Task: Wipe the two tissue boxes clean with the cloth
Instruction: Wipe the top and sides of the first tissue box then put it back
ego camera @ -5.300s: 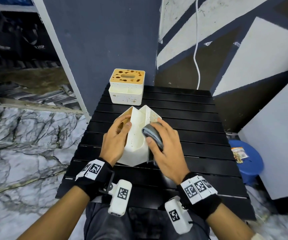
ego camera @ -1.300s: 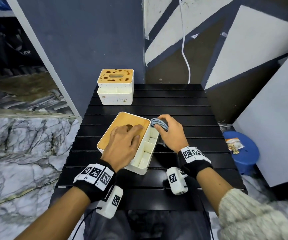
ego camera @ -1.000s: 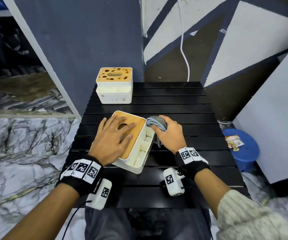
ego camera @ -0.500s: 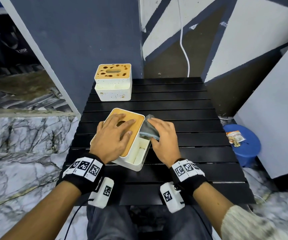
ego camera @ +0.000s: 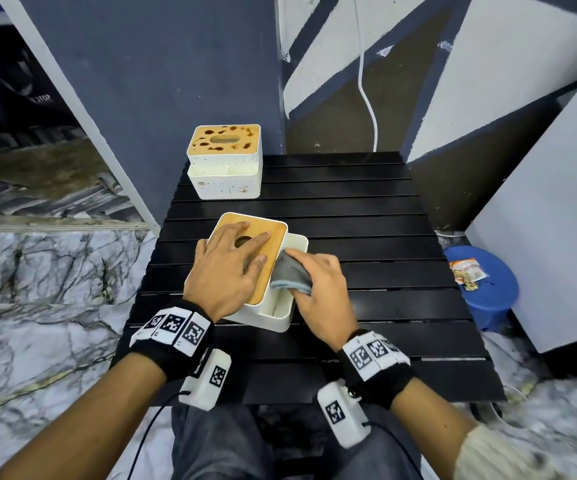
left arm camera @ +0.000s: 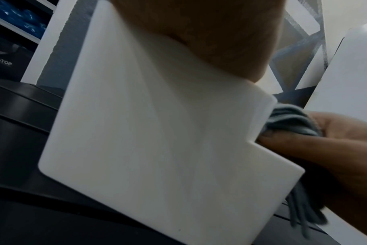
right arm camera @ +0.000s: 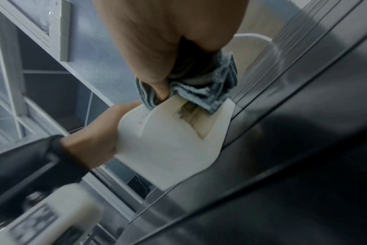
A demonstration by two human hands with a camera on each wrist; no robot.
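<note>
At the centre of the frame, the left hand (ego camera: 226, 268) lies flat, fingers spread, on the wooden lid of the near tissue box (ego camera: 273, 237) on the black worktop (ego camera: 366, 230). The right hand (ego camera: 321, 289) grips the grey cloth (ego camera: 289, 273), apparently against the box's side compartment. The stained second tissue box (ego camera: 224, 161) stands further up the frame.

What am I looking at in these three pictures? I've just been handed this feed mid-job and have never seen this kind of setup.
No machine here: a person wears three cameras, one on the head and one on each wrist. The head view looks down on a black slatted table. The left hand rests flat on the wooden lid of the near tissue box, steadying it. The right hand grips a grey cloth against that box's side compartment. The far tissue box, its lid spotted with brown stains, stands untouched. The two wrist views show the same near box and cloth from close up.
</note>
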